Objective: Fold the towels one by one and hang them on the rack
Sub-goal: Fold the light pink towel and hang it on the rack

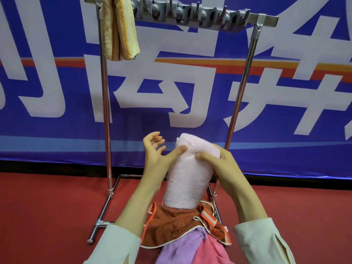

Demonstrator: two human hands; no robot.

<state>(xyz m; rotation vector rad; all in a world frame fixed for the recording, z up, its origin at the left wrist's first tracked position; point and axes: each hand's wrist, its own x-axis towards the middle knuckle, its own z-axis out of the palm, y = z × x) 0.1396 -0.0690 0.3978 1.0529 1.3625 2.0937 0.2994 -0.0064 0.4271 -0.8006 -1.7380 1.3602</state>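
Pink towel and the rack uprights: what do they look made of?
The pink towel, held by the right hand, looks like soft terry cloth, probably cotton: matte, nubby, looped pile. The rack uprights look like polished metal, chrome or stainless: bright streaked reflections along round tubes.

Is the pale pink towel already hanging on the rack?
No: the right hand grips the pale pink towel below the rack, where only a yellow towel hangs.
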